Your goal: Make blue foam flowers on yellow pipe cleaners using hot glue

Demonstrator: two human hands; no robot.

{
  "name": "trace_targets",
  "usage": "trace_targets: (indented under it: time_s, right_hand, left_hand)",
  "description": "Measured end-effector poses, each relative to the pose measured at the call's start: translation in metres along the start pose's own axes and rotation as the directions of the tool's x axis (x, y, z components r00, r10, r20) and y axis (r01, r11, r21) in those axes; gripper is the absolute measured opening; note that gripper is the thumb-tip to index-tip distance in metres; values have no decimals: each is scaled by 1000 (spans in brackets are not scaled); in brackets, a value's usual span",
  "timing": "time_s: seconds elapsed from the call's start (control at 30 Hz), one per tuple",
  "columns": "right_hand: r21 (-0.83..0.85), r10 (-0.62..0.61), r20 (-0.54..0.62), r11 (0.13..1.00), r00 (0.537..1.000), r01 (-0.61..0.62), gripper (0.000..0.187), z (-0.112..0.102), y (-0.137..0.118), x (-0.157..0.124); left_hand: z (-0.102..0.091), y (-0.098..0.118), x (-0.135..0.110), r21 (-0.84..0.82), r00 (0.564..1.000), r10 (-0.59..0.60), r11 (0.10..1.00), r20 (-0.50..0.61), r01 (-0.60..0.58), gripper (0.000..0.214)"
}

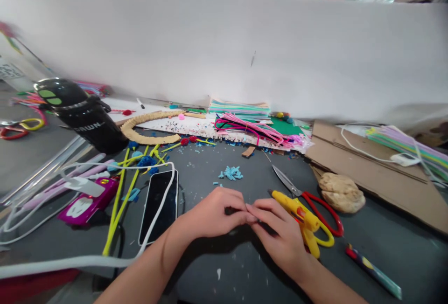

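Observation:
My left hand [229, 210] and my right hand [275, 224] meet over the grey table, thumbs and forefingers pinched together at the same spot. Whatever lies between those fingertips is too small and covered to name. Just beyond them is a little heap of light blue cut pieces [231, 172]. A yellow glue gun [297, 210] lies close by my right hand, partly over scissors [296, 190] with red and yellow handles. To the left of my left hand, a phone [159, 206] with a dark screen rests under a white cable [164, 192].
On the left stand a black bottle [84, 117] and a purple power strip [89, 201] amid cables and yellow pipe cleaners [122, 196]. Rightward lie a beige lump [341, 192], cardboard [395, 187] and a cutter [373, 269]. Pink pipe cleaners [248, 129] lie near the white partition [224, 47].

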State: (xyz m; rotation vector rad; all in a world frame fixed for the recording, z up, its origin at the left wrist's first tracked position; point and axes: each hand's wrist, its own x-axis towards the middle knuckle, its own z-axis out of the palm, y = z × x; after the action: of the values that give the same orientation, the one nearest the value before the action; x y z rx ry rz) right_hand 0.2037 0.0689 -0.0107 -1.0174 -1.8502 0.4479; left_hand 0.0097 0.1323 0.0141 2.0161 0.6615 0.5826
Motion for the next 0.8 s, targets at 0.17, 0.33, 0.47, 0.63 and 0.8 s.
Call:
trace_targets:
  time_s: [0.17,0.33,0.47,0.63,0.8]
  right_hand:
    - [72,-51,-7,996,999,51,38,-3,-5,0]
    - [66,102,51,992,993,-105,16,-5,-10,1]
    - [-80,193,120,980,974,-184,25,-6,-9,0]
    - [-245,70,157,969,985,-29,16,-8,-4,5]
    - [-462,-128,61,875,990,141,21,-17,-8,28]
  left_hand:
    - [-4,1,-1,-148,993,-93,984,69,102,38]
    - [-9,6,1,-117,987,-154,982,-47,148,29]
    - [-13,-3,3,37,934,-106,991,-341,126,15]
    - [-22,-13,0,224,871,-40,960,-490,170,22]
    - [-39,-10,6,239,756,-35,938,-654,250,33]
